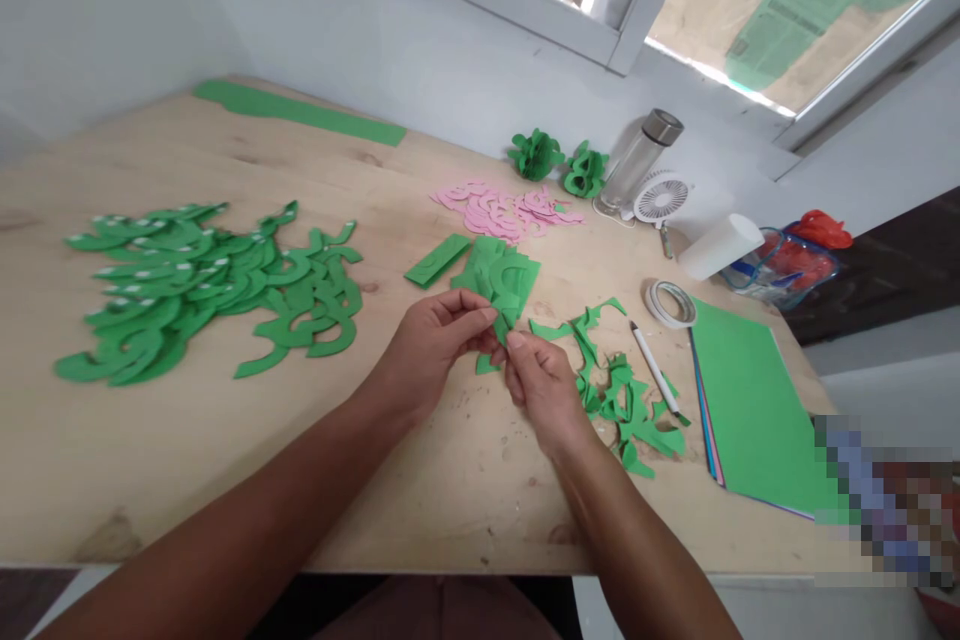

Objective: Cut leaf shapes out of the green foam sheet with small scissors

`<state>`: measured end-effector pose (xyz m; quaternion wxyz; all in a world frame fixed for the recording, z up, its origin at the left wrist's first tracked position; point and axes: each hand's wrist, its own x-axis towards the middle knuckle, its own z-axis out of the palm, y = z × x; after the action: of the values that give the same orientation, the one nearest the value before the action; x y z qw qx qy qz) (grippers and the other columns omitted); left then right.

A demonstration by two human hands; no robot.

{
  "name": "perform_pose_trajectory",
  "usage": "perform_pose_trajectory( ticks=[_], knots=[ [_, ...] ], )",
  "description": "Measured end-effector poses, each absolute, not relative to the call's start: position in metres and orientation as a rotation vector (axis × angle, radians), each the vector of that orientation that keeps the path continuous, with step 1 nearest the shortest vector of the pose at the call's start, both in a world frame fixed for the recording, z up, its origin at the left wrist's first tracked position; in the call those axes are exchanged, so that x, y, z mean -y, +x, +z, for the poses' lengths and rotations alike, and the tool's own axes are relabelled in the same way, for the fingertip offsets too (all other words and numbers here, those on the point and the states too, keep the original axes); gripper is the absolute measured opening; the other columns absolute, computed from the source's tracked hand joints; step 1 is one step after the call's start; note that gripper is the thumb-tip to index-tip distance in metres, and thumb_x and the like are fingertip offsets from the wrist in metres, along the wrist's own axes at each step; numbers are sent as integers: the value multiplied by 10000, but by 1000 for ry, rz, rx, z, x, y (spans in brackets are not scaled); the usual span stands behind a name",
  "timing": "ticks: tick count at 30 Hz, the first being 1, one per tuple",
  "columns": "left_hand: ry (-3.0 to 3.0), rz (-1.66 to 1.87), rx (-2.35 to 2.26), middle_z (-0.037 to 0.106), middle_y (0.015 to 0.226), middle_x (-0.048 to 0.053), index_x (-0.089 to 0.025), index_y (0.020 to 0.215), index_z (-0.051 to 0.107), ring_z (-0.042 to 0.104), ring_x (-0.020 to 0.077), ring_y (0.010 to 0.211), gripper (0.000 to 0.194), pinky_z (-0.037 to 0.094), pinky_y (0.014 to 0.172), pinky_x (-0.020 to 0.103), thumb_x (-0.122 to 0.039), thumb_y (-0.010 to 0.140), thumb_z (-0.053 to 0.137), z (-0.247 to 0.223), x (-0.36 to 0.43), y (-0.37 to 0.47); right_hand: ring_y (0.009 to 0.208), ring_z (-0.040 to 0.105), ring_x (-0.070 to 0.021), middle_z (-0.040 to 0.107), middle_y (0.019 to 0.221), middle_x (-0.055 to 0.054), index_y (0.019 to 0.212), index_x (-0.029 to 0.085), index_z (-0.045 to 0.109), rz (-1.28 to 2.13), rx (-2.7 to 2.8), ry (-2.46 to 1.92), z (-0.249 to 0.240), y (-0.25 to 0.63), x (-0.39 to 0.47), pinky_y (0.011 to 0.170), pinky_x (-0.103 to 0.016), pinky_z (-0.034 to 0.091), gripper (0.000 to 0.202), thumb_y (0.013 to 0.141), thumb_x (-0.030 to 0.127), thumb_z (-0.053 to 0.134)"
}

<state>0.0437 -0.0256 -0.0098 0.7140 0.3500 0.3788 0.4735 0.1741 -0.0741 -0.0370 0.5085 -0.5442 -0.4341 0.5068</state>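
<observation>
A small piece of green paper [507, 318] is pinched between my two hands over the table. My left hand [442, 340] has thumb and finger closed on its upper left side. The fingers of my right hand [544, 380] are closed at its lower right edge. Just behind them lies a stack of green paper pieces [517, 270], with a folded green strip [437, 260] to its left. Curled green paper scraps [630, 410] are scattered right of my right hand. Arc-shaped green cutouts [187, 280] lie in a big overlapping pile at left.
Pink paper cutouts [502, 208] and two green paper balls [535, 155] are at the back, near a glass bottle [637, 160] and a small white fan [661, 197]. On the right are tape rolls [670, 305], a white marker [655, 368] and green sheets [765, 410].
</observation>
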Motion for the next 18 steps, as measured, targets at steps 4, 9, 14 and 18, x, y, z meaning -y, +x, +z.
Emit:
perform_pose_trajectory(
  ticks=[4, 9, 14, 18],
  knots=[
    [777, 1035, -829, 635, 582, -29, -191, 635, 682, 587, 121, 561, 158, 499, 606, 261, -243, 658, 829, -10, 26, 43, 396, 245, -92, 372, 418, 84, 658, 223, 620, 1218, 1041, -1305, -38, 174, 74, 407, -252, 174, 555, 831, 749, 649],
    [781, 1030, -826, 630, 585, -28, -186, 637, 685, 587, 120, 560, 172, 492, 598, 258, -249, 648, 845, -10, 25, 42, 397, 243, -89, 366, 426, 86, 651, 223, 623, 1208, 1033, -1301, -39, 173, 75, 404, -254, 169, 573, 817, 770, 649],
    [819, 1025, -811, 613, 578, -26, -179, 624, 688, 577, 121, 564, 183, 490, 595, 256, -250, 648, 855, -10, 23, 41, 391, 235, -86, 360, 417, 92, 654, 222, 612, 1216, 1040, -1281, -41, 174, 74, 394, -249, 158, 594, 805, 796, 639],
    [863, 1024, -819, 611, 576, -18, -186, 624, 697, 561, 125, 558, 182, 477, 564, 256, -261, 673, 855, -10, 20, 37, 396, 246, -82, 372, 424, 91, 665, 211, 631, 1203, 1072, -1284, -43, 174, 74, 396, -243, 167, 579, 830, 767, 639]
  ],
)
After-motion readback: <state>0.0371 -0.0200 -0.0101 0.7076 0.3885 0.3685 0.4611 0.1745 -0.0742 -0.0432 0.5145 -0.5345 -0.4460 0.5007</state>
